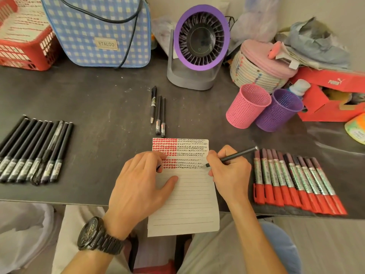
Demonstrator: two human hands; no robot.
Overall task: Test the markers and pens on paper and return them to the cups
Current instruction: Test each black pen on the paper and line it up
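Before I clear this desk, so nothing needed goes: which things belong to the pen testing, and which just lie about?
Job: paper, pen in right hand, black pens, red markers, three loose pens, pink cup, purple cup.
Lying about: fan, checked bag, red basket, rope basket, shoebox.

ETALOO stands on the tan patch [106,44] of the checked bag [79,32]. PUMA is in white on the red box [333,81]. The fan [199,49] hub bears a power sign. The labels on the markers [292,175] are too blurred to read.

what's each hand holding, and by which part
Right hand pinches a black pen low on its barrel, near the tip. Left hand rests on the paper; whether it holds anything cannot be told.
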